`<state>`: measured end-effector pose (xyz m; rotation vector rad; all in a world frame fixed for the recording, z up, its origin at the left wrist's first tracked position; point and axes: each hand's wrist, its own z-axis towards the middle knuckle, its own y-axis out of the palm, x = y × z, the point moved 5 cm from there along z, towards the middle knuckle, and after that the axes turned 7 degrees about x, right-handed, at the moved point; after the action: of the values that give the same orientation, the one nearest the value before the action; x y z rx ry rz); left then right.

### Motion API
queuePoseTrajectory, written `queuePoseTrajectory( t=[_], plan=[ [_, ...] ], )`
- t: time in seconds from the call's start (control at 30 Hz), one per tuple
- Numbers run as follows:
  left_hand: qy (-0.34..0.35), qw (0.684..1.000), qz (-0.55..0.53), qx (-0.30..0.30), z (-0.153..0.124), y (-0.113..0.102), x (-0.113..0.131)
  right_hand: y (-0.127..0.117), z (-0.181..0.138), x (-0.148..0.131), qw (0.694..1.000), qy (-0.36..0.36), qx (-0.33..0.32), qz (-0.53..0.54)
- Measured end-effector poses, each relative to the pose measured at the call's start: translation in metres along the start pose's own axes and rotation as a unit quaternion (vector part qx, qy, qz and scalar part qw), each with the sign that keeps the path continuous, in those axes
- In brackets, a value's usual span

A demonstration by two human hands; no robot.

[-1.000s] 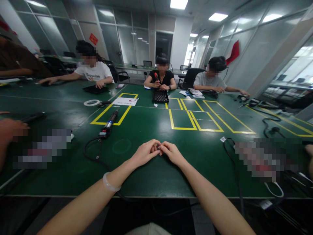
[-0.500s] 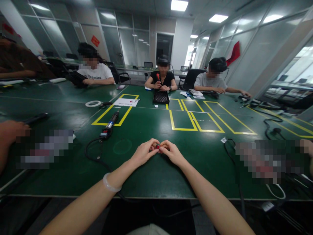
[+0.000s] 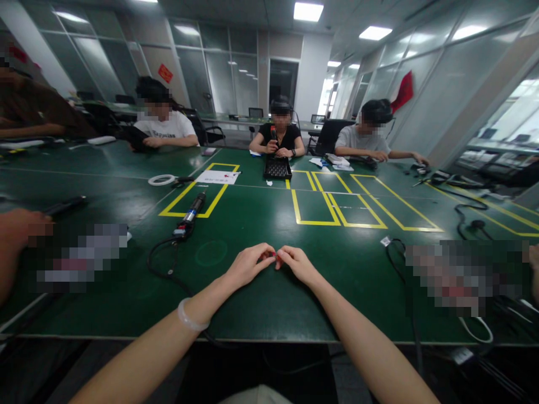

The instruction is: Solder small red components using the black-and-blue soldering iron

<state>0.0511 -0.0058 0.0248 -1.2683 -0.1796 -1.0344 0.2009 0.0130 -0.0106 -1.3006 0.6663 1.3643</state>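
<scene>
Just above the green table (image 3: 252, 314), my left hand (image 3: 251, 264) and my right hand (image 3: 298, 265) meet fingertip to fingertip. Both are closed in a pinch. A small red thing (image 3: 274, 256) shows between the fingertips; most of it is hidden, and its kind is too small to tell. Nearest to my left hand lies an electric screwdriver (image 3: 192, 213) with a dark cable, its tip pointing away from me.
Yellow tape frames (image 3: 318, 223) mark the table ahead. A white sheet (image 3: 218, 177) lies in one at the left. A person across the table sits behind a black tray (image 3: 278, 169). Blurred-out things lie to both sides; a cable (image 3: 398, 264) runs down at right.
My fingertips have shifted slightly, and less of the small red thing shows between them. The screwdriver and the things on the table have stayed in place.
</scene>
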Motion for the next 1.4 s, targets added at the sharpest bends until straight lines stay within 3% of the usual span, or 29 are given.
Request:
queuePoseTrajectory(
  t=[0.17, 0.33, 0.47, 0.63, 0.73, 0.83, 1.1, 1.23, 1.4],
  plan=[
    [0.030, 1.000, 0.007, 0.000, 0.000, -0.001, 0.000, 0.003, -0.001, 0.004, 0.994, 0.039, -0.010, 0.100],
    [0.003, 0.998, 0.068, 0.018, 0.008, -0.020, -0.018, 0.001, 0.000, 0.006, 0.996, 0.029, 0.009, 0.083],
    [-0.053, 0.963, 0.259, 0.055, 0.015, -0.064, -0.063, 0.000, 0.000, 0.007, 0.997, 0.021, 0.015, 0.068],
    [-0.209, 0.868, 0.427, 0.144, 0.006, -0.144, -0.140, 0.000, 0.000, 0.009, 0.998, 0.016, 0.011, 0.057],
    [-0.311, 0.854, 0.408, 0.088, -0.008, -0.166, -0.179, 0.001, 0.000, 0.011, 0.998, 0.017, 0.010, 0.054],
    [-0.349, 0.857, 0.378, 0.026, -0.019, -0.169, -0.198, 0.001, 0.001, 0.012, 0.998, 0.020, 0.009, 0.054],
    [-0.288, 0.889, 0.356, -0.005, -0.017, -0.168, -0.198, 0.002, -0.001, 0.006, 0.999, 0.019, 0.009, 0.032],
    [-0.280, 0.891, 0.355, 0.033, -0.021, -0.154, -0.175, 0.000, -0.002, 0.001, 1.000, 0.010, 0.016, -0.010],
    [-0.268, 0.899, 0.341, 0.057, -0.026, -0.117, -0.130, 0.000, -0.002, -0.001, 0.999, 0.010, 0.015, -0.028]
  ],
)
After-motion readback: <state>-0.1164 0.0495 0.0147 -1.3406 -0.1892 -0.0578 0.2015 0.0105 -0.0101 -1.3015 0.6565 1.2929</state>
